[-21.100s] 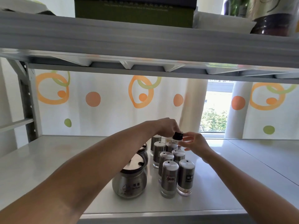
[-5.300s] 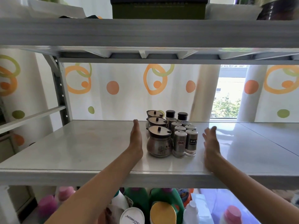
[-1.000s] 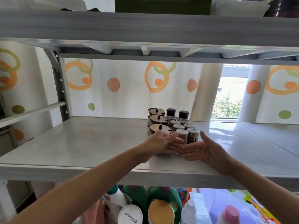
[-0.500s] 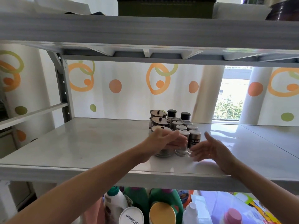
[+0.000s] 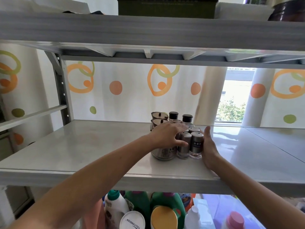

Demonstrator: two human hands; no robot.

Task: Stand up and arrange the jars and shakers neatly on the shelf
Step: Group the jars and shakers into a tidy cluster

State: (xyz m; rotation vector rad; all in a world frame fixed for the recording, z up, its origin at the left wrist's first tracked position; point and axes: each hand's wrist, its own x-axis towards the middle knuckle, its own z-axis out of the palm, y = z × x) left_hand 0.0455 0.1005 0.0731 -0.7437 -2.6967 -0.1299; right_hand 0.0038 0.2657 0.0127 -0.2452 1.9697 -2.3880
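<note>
1. jars [image 5: 162, 152] and shakers [image 5: 195, 144] stand upright in one tight block on the shelf [image 5: 82, 146], running from near its front edge toward the back, jars left, shakers right.
2. what is in them cannot be told.
3. left hand [image 5: 166, 136] lies palm down over the front jar, fingers straight and slightly spread across the shaker tops.
4. right hand [image 5: 208, 147] stands on edge, fingers pressed together, flat against the block's right side.
</note>
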